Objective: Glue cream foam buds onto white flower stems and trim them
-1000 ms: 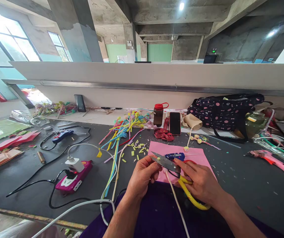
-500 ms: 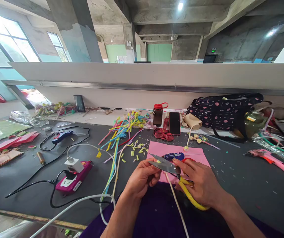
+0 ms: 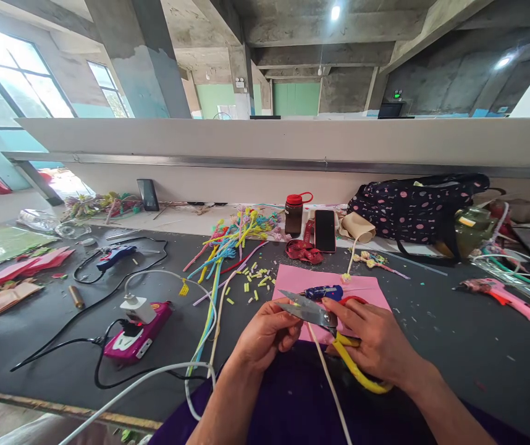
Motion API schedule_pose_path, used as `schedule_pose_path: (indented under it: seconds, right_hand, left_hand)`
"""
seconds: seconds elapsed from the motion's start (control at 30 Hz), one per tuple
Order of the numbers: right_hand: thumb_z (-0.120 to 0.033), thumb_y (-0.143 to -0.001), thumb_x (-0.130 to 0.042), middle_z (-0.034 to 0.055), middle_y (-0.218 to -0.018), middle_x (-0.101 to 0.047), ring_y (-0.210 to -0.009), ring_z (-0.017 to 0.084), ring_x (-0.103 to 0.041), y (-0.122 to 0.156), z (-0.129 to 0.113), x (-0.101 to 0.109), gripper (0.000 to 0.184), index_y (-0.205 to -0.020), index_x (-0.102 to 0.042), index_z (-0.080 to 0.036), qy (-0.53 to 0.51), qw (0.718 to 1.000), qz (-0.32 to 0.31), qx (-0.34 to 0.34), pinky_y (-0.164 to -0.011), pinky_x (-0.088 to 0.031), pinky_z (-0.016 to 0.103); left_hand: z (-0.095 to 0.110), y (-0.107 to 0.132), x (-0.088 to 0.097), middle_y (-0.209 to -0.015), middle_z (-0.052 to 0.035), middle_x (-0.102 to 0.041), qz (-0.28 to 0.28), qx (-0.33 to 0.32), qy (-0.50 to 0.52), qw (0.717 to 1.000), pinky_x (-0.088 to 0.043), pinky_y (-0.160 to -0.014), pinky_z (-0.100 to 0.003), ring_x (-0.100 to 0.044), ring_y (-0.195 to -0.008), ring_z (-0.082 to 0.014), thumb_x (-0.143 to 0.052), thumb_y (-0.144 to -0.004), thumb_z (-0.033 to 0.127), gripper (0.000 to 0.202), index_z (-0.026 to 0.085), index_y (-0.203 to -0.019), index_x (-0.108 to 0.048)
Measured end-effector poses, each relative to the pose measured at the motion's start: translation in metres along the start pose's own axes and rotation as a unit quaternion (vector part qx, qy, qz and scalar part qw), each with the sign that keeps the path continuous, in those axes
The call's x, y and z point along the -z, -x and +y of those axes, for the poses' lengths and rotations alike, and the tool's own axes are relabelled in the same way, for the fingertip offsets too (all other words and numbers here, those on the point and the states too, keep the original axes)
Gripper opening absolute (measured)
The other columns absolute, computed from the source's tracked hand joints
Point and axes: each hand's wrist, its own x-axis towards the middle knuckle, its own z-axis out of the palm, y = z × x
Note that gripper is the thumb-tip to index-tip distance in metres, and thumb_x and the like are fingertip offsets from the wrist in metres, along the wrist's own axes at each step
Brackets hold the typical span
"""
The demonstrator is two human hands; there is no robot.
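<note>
My right hand (image 3: 376, 334) is closed round scissors (image 3: 311, 311) with a yellow lower handle and some red at the upper one. Their blades lie slightly apart and point left, over the fingertips of my left hand (image 3: 265, 330). Those left fingers are pinched together by the blades; what they hold is mostly hidden, with only a hint of yellow there. A thin cream cord (image 3: 326, 371) runs from below the blades down across my dark purple lap. Behind the blades, a blue hot glue gun (image 3: 323, 292) lies on a pink sheet (image 3: 362, 284).
Short yellow cut pieces (image 3: 258, 275) and bundled coloured twisted strips (image 3: 246, 228) lie left of the sheet. A magenta power strip (image 3: 139, 334) with cables sits at left. Further back stand a red-capped bottle (image 3: 294, 216) and a phone (image 3: 325, 230). A pink glue gun (image 3: 501, 296) lies right.
The scissor blades have come slightly closer together, and the yellow bit between them shows less. Both hands stay almost in place.
</note>
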Motion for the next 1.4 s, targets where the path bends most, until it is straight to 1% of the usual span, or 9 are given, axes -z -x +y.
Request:
schedule_pose_path:
  seconds: [0.23, 0.4, 0.47, 0.57, 0.67, 0.83, 1.03, 1.23, 1.4]
  right_hand:
    - [-0.038, -0.08, -0.061, 0.0105, -0.094, -0.062, -0.084, 0.024, -0.059, 0.002, 0.001, -0.004, 0.06, -0.134, -0.042, -0.017, 0.005, 1.0, -0.002, -0.003, -0.074, -0.049, 0.037]
    - [-0.041, -0.082, -0.058, 0.0107, -0.092, -0.064, -0.08, 0.023, -0.06, 0.003, 0.003, -0.01, 0.058, -0.132, -0.043, -0.015, -0.007, 1.0, 0.016, 0.0, -0.071, -0.049, 0.035]
    - [-0.04, -0.083, -0.057, 0.0093, -0.087, -0.064, -0.074, 0.02, -0.06, 0.002, 0.003, -0.009, 0.055, -0.13, -0.044, -0.014, -0.031, 0.999, 0.021, -0.019, -0.065, -0.048, 0.031]
    - [-0.039, -0.082, -0.057, 0.0044, -0.078, -0.06, -0.062, 0.015, -0.056, -0.001, 0.0, -0.004, 0.054, -0.129, -0.044, -0.016, -0.092, 0.992, 0.019, -0.079, -0.056, -0.046, 0.026]
    - [-0.035, -0.081, -0.059, 0.0028, -0.082, -0.058, -0.062, 0.014, -0.054, -0.003, -0.005, 0.002, 0.054, -0.129, -0.041, -0.019, -0.145, 0.983, -0.005, -0.11, -0.057, -0.045, 0.025]
    - [-0.032, -0.077, -0.062, 0.0047, -0.088, -0.058, -0.073, 0.018, -0.055, -0.004, -0.013, 0.001, 0.057, -0.129, -0.041, -0.02, -0.127, 0.989, -0.033, -0.074, -0.063, -0.045, 0.03]
    - [-0.034, -0.074, -0.066, 0.0059, -0.088, -0.057, -0.074, 0.02, -0.054, -0.005, -0.012, -0.005, 0.061, -0.129, -0.041, -0.02, -0.094, 0.995, -0.012, -0.043, -0.064, -0.044, 0.032]
    - [-0.039, -0.078, -0.062, 0.0078, -0.09, -0.058, -0.075, 0.021, -0.055, -0.005, -0.011, -0.005, 0.063, -0.132, -0.037, -0.018, -0.086, 0.996, -0.01, -0.014, -0.063, -0.044, 0.031]
    - [-0.042, -0.082, -0.057, 0.0063, -0.085, -0.058, -0.071, 0.019, -0.055, -0.004, -0.011, -0.006, 0.058, -0.132, -0.037, -0.018, -0.097, 0.995, -0.02, 0.005, -0.06, -0.044, 0.03]
  left_hand:
    - [0.0, -0.001, 0.001, -0.045, 0.0037, -0.045, 0.034, -0.011, -0.003, 0.999, -0.017, -0.032, -0.016, -0.036, -0.034, -0.0035, -0.063, -0.063, 0.018, 0.015, 0.014, -0.056, -0.051]
    - [0.003, 0.0, 0.0, -0.046, 0.0042, -0.045, 0.04, 0.004, -0.004, 0.999, -0.017, -0.032, -0.016, -0.035, -0.034, -0.003, -0.065, -0.064, 0.021, 0.017, 0.014, -0.06, -0.051]
    - [0.004, 0.0, 0.0, -0.047, 0.0047, -0.044, 0.035, 0.006, -0.003, 0.999, -0.017, -0.032, -0.016, -0.034, -0.034, -0.0028, -0.066, -0.064, 0.023, 0.018, 0.014, -0.06, -0.051]
    - [0.006, 0.001, 0.0, -0.047, 0.0045, -0.044, 0.021, 0.0, 0.009, 1.0, -0.017, -0.033, -0.016, -0.034, -0.034, -0.0033, -0.064, -0.065, 0.024, 0.017, 0.014, -0.061, -0.051]
    - [0.006, 0.002, 0.001, -0.047, 0.0043, -0.044, 0.01, -0.005, 0.022, 1.0, -0.017, -0.032, -0.016, -0.035, -0.034, -0.0035, -0.063, -0.065, 0.023, 0.016, 0.014, -0.06, -0.05]
    - [0.004, 0.002, 0.0, -0.046, 0.0036, -0.047, 0.031, -0.02, 0.034, 0.999, -0.019, -0.031, -0.017, -0.037, -0.033, -0.0046, -0.062, -0.06, 0.021, 0.013, 0.014, -0.06, -0.052]
    - [0.001, 0.002, 0.002, -0.044, 0.0017, -0.053, 0.043, -0.036, 0.035, 0.998, -0.022, -0.031, -0.017, -0.042, -0.032, -0.0068, -0.062, -0.059, 0.021, 0.012, 0.014, -0.065, -0.056]
    - [0.001, 0.003, 0.003, -0.044, 0.0013, -0.054, 0.045, -0.03, 0.023, 0.998, -0.023, -0.032, -0.017, -0.043, -0.033, -0.0071, -0.058, -0.055, 0.018, 0.01, 0.014, -0.064, -0.057]
    - [0.002, 0.004, 0.001, -0.042, 0.0018, -0.052, 0.035, -0.027, 0.03, 0.999, -0.023, -0.032, -0.017, -0.041, -0.031, -0.0068, -0.059, -0.055, 0.02, 0.01, 0.013, -0.061, -0.056]
